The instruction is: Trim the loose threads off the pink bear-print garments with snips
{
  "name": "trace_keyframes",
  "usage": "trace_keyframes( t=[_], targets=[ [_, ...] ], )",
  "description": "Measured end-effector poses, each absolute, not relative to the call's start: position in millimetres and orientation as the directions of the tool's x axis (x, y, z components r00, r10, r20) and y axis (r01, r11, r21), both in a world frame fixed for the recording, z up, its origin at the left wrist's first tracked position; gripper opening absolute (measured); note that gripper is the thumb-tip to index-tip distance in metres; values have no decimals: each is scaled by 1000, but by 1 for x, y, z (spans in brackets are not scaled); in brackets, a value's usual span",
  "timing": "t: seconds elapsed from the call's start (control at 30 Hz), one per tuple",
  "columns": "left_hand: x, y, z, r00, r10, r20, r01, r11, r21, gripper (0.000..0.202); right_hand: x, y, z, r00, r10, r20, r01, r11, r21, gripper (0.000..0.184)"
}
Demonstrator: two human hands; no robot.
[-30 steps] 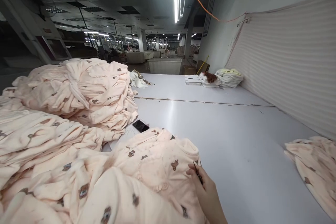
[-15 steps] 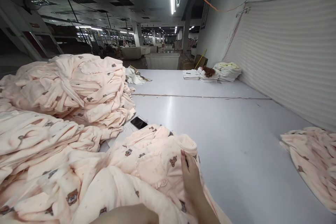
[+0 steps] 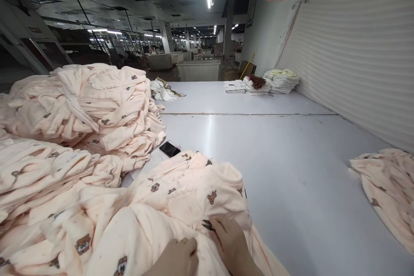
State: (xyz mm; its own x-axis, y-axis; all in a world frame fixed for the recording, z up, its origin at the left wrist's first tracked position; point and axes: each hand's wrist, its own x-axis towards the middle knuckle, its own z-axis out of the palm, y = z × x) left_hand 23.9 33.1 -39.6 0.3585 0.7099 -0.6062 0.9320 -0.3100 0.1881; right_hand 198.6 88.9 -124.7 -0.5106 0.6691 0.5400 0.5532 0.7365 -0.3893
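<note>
A pale pink plush garment with a brown bear print lies on the near part of the table. Dark thread snips poke out from the fingers of my right hand, their blades parted over the cloth by a ruffled patch edge. Close by on the left, my left hand rests on the same garment, fingers curled into a fold of it. Its fingertips are partly hidden by the cloth.
A large heap of similar garments fills the left side. Beside it lies a phone on paper. Another pink garment sits at the right edge. Stacks of folded white pieces stand at the far end near the striped curtain.
My right hand has moved down and left over the garment, and the snips' blades now show. My left hand has come into view beside it. The camera has shifted slightly.
</note>
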Motion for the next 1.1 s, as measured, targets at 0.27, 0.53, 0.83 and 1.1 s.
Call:
trace_keyframes(
  t=[0.27, 0.53, 0.83, 1.1],
  targets=[
    [22, 46, -31, 212, 752, -624, 976, -132, 173, 86, 204, 96, -132, -541, 589, 601, 502, 799, -331, 29],
    [20, 48, -35, 246, 752, -611, 965, -132, 227, 74, 194, 101, -126, -543, 666, 511, 453, 745, -490, 27],
    [22, 50, -20, 242, 763, -600, 962, -107, 252, 82, 209, 145, -121, -41, 955, 295, 419, 285, -862, 37],
    [34, 136, 1, 205, 973, -106, 917, -153, 367, 47, 194, 146, -122, -30, 995, 97, 158, 100, -982, 36]
  ],
)
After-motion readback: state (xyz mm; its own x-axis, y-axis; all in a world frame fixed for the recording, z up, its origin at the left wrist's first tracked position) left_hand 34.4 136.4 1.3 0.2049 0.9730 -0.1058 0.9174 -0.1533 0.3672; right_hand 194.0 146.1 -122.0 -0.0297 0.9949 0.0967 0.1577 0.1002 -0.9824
